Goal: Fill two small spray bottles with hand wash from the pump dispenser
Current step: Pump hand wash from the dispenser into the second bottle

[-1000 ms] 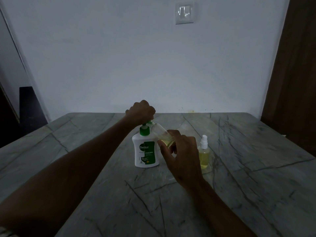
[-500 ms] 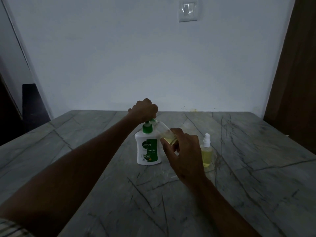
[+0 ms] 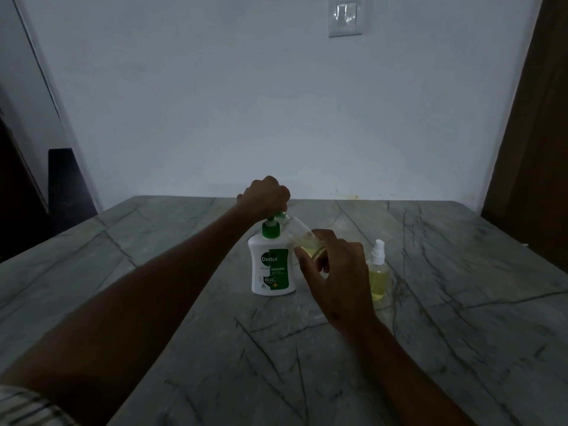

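Fingers [image 3: 319,241] of my right hand [image 3: 335,272] clamp the tilted, uncapped spray bottle [image 3: 302,238] at the pump dispenser [image 3: 272,265] spout; left hand [image 3: 266,195] fisted on the pump. Light, probably slippery: I'd grip mid-body.

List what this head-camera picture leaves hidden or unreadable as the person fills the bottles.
- Pump head of the Dettol dispenser: covered by the left hand.
- Open bottle: base and liquid level hidden by the right hand; its mouth is blurred.
- Small print on the dispenser label: too small.
- Capped spray bottle: its left side is behind the right hand.
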{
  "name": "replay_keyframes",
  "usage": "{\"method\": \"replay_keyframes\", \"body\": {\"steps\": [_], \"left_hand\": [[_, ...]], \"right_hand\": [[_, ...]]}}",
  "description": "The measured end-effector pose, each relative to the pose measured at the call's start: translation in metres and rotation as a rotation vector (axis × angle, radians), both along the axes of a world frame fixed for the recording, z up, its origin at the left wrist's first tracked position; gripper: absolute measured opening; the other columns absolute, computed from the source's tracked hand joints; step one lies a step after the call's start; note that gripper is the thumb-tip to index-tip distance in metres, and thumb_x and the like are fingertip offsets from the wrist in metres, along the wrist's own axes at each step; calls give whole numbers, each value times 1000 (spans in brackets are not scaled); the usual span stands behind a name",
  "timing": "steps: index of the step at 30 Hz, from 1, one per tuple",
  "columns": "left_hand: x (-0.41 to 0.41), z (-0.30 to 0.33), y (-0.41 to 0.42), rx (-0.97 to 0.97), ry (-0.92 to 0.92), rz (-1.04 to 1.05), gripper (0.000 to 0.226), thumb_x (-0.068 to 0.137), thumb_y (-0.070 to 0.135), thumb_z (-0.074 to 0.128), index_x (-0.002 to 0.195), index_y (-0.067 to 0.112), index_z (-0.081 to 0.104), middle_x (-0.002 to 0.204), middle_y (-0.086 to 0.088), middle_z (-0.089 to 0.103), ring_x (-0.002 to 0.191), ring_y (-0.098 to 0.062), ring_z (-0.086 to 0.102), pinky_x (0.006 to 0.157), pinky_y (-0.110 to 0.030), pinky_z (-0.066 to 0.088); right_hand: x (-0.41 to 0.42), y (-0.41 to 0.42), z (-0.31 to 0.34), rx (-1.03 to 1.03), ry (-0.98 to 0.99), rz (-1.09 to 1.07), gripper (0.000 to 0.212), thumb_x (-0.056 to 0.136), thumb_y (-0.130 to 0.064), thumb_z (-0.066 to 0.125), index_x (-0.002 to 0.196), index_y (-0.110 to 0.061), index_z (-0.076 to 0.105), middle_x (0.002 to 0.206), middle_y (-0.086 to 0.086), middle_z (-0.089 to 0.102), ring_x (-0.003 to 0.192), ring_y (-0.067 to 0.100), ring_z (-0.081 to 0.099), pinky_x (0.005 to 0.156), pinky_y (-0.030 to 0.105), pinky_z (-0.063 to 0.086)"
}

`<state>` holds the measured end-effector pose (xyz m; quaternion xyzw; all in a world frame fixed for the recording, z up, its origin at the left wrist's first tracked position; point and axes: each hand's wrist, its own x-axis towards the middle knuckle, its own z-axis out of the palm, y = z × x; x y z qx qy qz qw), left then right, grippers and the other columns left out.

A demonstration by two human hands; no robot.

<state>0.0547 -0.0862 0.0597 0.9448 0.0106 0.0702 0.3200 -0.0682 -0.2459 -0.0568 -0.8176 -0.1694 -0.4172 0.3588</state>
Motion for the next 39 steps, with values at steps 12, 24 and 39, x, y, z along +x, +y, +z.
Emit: {"method": "replay_keyframes", "body": {"steps": [12, 24, 39], "left_hand": [[-13, 6, -6, 8, -24, 21, 48, 57, 35, 56, 96, 13, 72, 100, -5, 76, 97, -26, 71, 102, -52, 53], [-7, 2, -4, -21, -13, 16, 45, 56, 34, 59, 94, 12, 72, 98, -6, 76, 96, -26, 72, 100, -53, 55], [1, 1, 1, -44, -38, 16, 41, 55, 33, 63, 88, 12, 73, 94, -8, 77, 93, -28, 74, 99, -53, 55]], "right_hand": [[-2, -1, 1, 2, -19, -10, 48, 95, -65, 41, 117, -25, 57, 76, -16, 55, 70, -4, 45, 78, 32, 48], [-1, -1, -1, 4, -19, -18, 47, 95, -66, 42, 117, -27, 57, 76, -16, 56, 71, 1, 50, 79, 31, 48], [-2, -1, 1, 20, -24, 3, 47, 95, -67, 40, 116, -28, 56, 77, -16, 56, 72, -1, 49, 77, 34, 50]]}}
